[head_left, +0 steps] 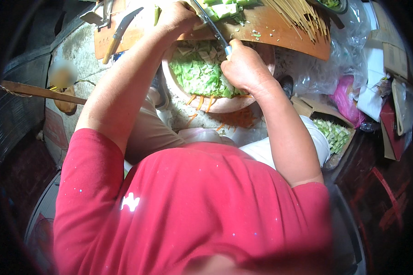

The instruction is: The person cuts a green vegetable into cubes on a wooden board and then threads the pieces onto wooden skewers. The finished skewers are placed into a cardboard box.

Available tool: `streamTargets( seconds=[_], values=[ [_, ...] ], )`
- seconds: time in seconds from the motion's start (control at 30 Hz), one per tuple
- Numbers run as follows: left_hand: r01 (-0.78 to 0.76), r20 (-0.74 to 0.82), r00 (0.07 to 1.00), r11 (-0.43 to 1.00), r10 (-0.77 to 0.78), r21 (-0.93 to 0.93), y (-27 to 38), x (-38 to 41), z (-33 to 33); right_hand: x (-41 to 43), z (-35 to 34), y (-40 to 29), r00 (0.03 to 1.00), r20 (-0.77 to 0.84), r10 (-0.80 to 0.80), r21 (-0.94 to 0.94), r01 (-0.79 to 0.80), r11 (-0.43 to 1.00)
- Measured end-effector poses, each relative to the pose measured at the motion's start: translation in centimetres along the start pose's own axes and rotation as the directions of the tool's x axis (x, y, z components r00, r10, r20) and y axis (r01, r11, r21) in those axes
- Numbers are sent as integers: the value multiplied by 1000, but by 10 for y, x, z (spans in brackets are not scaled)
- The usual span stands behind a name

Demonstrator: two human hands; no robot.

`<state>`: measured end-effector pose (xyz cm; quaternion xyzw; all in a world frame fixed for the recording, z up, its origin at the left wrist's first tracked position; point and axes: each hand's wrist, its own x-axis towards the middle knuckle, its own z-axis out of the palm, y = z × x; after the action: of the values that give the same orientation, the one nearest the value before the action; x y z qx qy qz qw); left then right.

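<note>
My right hand [246, 65] grips the pale handle of a knife [211, 25], whose narrow blade runs up and left over a wooden board [268, 31]. On that board my left hand [180, 17] is bent with its fingers curled beside the blade; whether it holds something I cannot tell. Pieces of cut green vegetable [225, 10] lie just right of the blade. Under the board's near edge stands a round basin [223, 105] full of chopped green leaves [206, 75], partly hidden by my right hand. Orange shreds [201, 102] hang at its rim.
A second knife [118, 34] with a wooden handle rests at the board's left. Thin wooden skewers [303, 17] lie at its right. Orange shreds [239, 118] are below the basin. Clear plastic [344, 55], a pink bag [346, 99] and a cardboard box [344, 141] of green vegetables stand right.
</note>
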<state>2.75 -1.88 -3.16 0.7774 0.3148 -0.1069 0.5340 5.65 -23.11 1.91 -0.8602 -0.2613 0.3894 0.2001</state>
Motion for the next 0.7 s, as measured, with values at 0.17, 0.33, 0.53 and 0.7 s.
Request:
streamTargets(
  seconds=[0.17, 0.33, 0.53, 0.7],
  values=[
    [-25, 19, 999, 998, 26, -64, -9, -5, -9, -1, 12, 3, 998, -68, 5, 27, -3, 1000],
    [28, -66, 997, 997, -33, -77, 1, -7, -5, -3, 13, 8, 996, -79, 29, 54, -24, 998],
    [-35, -175, 984, 994, 16, -106, -29, 29, 1, -8, 3, 1, 993, -112, 42, 182, -21, 983],
    [-34, -160, 987, 991, 12, -133, -29, 31, 3, -11, 1, 2, 987, -160, -22, 227, 58, 972]
  ],
)
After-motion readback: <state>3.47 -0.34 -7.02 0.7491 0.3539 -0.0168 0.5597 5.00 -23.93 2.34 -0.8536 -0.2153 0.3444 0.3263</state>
